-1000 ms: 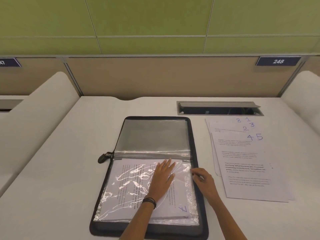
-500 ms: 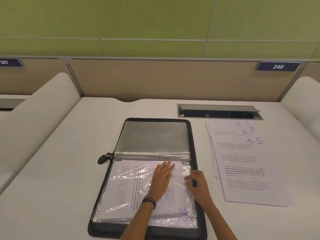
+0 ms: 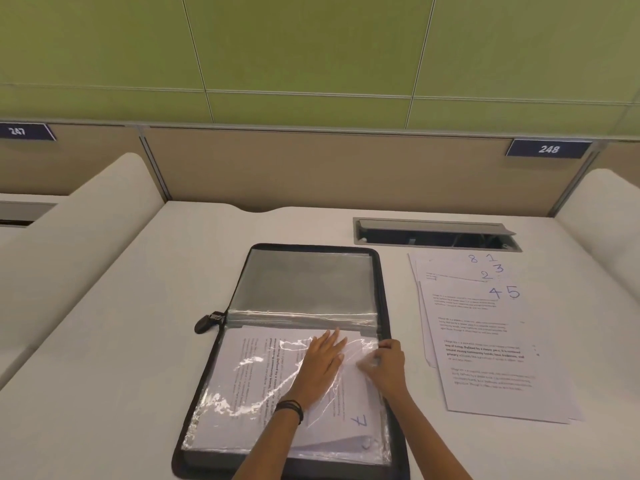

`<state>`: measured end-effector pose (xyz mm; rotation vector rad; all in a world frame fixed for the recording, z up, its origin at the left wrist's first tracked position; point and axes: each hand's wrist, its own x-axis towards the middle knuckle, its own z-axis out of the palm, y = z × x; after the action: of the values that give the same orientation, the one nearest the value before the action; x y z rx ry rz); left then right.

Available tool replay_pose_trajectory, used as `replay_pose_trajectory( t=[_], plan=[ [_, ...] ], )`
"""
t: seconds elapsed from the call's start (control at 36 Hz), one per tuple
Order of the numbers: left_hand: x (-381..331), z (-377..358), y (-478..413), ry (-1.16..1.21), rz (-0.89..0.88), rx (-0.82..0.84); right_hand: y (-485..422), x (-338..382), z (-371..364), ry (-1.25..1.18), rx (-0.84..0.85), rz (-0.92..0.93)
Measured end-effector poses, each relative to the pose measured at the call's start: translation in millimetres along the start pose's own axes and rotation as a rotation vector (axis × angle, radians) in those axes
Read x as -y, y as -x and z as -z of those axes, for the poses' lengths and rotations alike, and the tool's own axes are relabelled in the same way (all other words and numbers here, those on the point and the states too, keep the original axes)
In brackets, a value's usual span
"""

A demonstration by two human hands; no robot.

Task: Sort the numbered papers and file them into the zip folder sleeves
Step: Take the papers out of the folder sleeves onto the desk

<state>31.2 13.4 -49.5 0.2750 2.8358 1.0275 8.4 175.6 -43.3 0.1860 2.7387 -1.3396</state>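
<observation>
A black-edged zip folder (image 3: 381,289) lies open on the white counter (image 3: 121,358), its spine running left to right. On the near half, a sheet marked 7 (image 3: 360,422) sits in a crinkled clear sleeve (image 3: 249,382) on top of other filled sleeves, with its printed lines running sideways to the viewer.

The left hand (image 3: 320,368), with dark bands (image 3: 291,408) at the wrist, lies flat on the sleeve. Its fingers are straight and point toward the spine, so its grip is apart and it presses the plastic down. Just beside it, at the sleeve's right edge, is the right hand (image 3: 386,367). Its fingers are curled and its grip is closed on the plastic there. How much of the sheet it also catches cannot be told.

The zip pull (image 3: 207,323) rests on the counter at the left end of the spine. The far half of the folder shows a grey, shiny pocket.

To the right of the folder, apart from it, a fanned pile of loose papers (image 3: 485,375) lies on the counter. The numbers 8, 1, 3, 2, 4 and 5 are handwritten in blue near the far corners.

Behind the pile, a grey cable hatch (image 3: 433,233) is set into the counter with its lid raised. Rounded white dividers flank the counter on both sides. A beige partition (image 3: 311,168) runs along the back. It carries a plate reading 247 (image 3: 17,130) at the left and a plate reading 248 (image 3: 549,148) at the right. Green wall panels (image 3: 311,46) rise above it.
</observation>
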Motion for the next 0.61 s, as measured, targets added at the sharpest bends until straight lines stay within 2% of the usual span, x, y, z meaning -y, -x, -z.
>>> replay_pose_trajectory(
  t=[0.17, 0.36, 0.61],
  plan=[
    [-0.6, 2.5, -0.4, 0.024, 0.007, 0.021, 7.6, 11.7, 0.9, 0.134, 0.026, -0.016],
    [3.6, 7.0, -0.9, 0.035, -0.021, -0.018, 11.1, 7.0, 7.7, -0.039, 0.013, -0.067],
    [-14.5, 2.0, -6.8, 0.006, -0.106, -0.085, 12.0, -6.0, 50.1, -0.042, 0.005, -0.142]
  ],
)
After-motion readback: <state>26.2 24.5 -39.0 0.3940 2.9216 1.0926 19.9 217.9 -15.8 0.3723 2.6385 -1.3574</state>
